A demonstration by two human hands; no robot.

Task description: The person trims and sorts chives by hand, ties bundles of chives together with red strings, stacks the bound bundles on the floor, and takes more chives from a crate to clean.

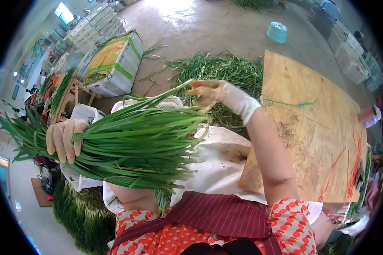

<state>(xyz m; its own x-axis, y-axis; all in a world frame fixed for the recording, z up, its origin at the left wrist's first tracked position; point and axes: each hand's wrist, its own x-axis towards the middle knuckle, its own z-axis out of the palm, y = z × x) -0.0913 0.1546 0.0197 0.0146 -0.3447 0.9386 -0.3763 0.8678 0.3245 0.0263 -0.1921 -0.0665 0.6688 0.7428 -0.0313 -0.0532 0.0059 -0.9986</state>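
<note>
A thick bundle of garlic chives (136, 140) lies across the view, leaf tips to the left and pale cut ends to the right. My left hand (66, 140), in a beige glove, is wrapped round the leafy part and holds it up. At the upper right of the bundle is my right hand (219, 95), in a pale glove with yellowish fingertips. A few stalks rise from the bundle to its fingertips, which look pinched on their ends. Below the bundle a white cloth (219, 159) covers my lap.
To my right lies a wooden board (306, 123) with red ties (354, 165) on it. Loose green leaves (238, 72) are heaped on the floor ahead. A white crate (130, 63) stands ahead left; stacked chives (83, 212) lie lower left. A turquoise basin (277, 32) sits farther off.
</note>
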